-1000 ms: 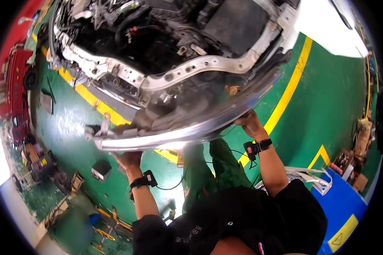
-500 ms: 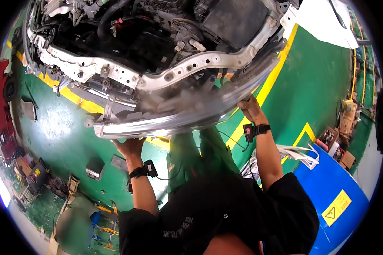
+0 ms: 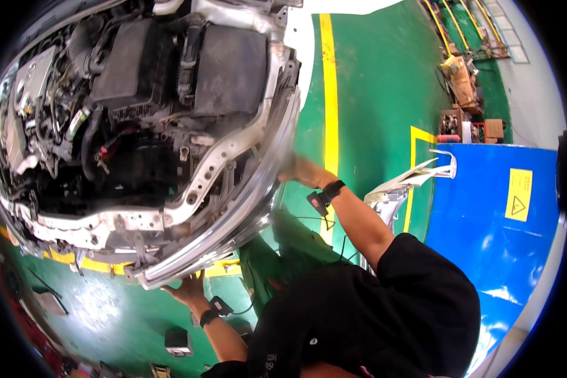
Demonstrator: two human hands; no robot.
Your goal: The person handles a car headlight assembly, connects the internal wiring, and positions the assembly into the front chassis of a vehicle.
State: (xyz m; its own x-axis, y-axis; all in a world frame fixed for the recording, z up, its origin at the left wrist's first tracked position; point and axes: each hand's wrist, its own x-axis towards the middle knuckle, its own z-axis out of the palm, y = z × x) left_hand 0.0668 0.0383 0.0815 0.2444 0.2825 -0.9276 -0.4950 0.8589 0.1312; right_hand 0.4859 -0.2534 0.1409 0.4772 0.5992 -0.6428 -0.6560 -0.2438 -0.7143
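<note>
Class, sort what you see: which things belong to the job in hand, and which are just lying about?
In the job:
headlamp, with the left hand and right hand at its edge
car's pale front crossbar, beside it

Apparently just lying about:
small grey box on the floor
white part by the blue panel
cardboard box

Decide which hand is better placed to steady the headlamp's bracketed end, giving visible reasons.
Left, probably: the left hand is at that end of the headlamp, close to the bracket, whereas the right hand is farther along the headlamp's edge.
</note>
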